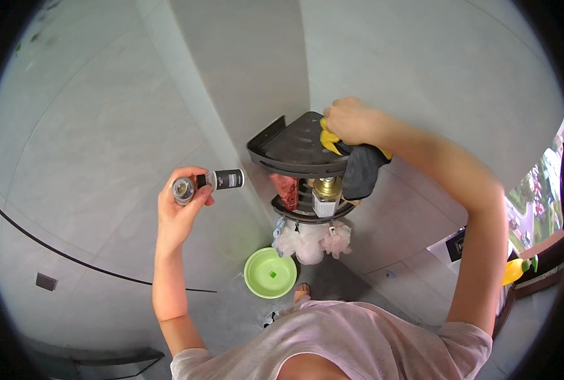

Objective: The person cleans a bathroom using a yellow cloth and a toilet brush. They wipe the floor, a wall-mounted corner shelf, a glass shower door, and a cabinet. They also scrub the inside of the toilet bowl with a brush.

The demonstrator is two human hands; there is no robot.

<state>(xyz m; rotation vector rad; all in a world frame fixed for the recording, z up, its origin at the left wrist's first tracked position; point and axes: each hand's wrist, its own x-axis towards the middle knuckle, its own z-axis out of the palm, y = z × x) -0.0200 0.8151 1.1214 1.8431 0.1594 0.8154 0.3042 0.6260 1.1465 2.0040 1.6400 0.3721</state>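
My left hand (185,202) is closed around a small bottle with a black label (228,179) and a second container with a round clear top (183,189). Both are held in the air, left of a black corner shelf (294,142). Over the right side of that shelf's upper tier, my right hand (350,120) grips a yellow and dark grey cloth (363,170). Part of the cloth is bunched under my fingers, and the rest hangs over the shelf's front edge. No bottles stand on the visible part of the upper tier.
On the lower tier sit a gold-topped bottle (326,190) and a reddish packet (285,190). Mesh bath puffs (310,244) hang beneath. A green basin (270,272) is on the floor. At the right, a yellow bottle (515,271) stands near a window (541,190).
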